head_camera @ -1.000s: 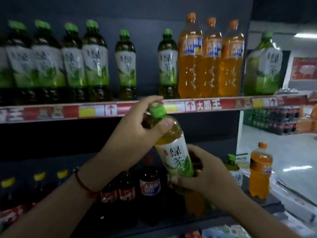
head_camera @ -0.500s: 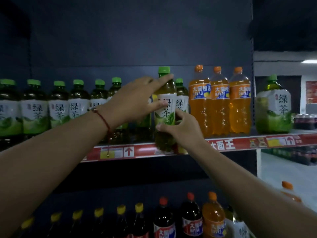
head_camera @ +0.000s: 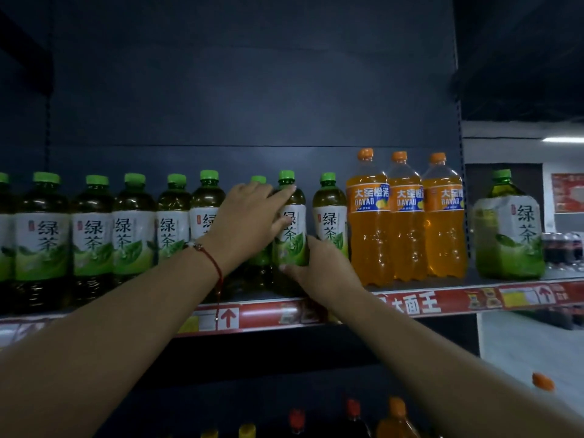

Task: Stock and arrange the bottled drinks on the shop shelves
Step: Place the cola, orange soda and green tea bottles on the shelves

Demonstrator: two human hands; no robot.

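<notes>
Head view: a green tea bottle [head_camera: 292, 229] goes upright onto the shelf [head_camera: 442, 303].
Left hand [head_camera: 249, 222] fingers wrap its shoulder; right hand [head_camera: 319, 270] fingers grip its base from below-right, nearer the shelf edge. Neighbouring tea bottle [head_camera: 330, 222] stands just right.

The shelf [head_camera: 442, 300] carries a row of green tea bottles [head_camera: 91, 235] beside three orange soda bottles [head_camera: 406, 222].

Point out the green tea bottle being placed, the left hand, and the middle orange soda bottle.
green tea bottle [head_camera: 291, 245], head view, on its label.
left hand [head_camera: 248, 222], head view, back of the hand.
middle orange soda bottle [head_camera: 407, 229], head view, body below the label.
</notes>
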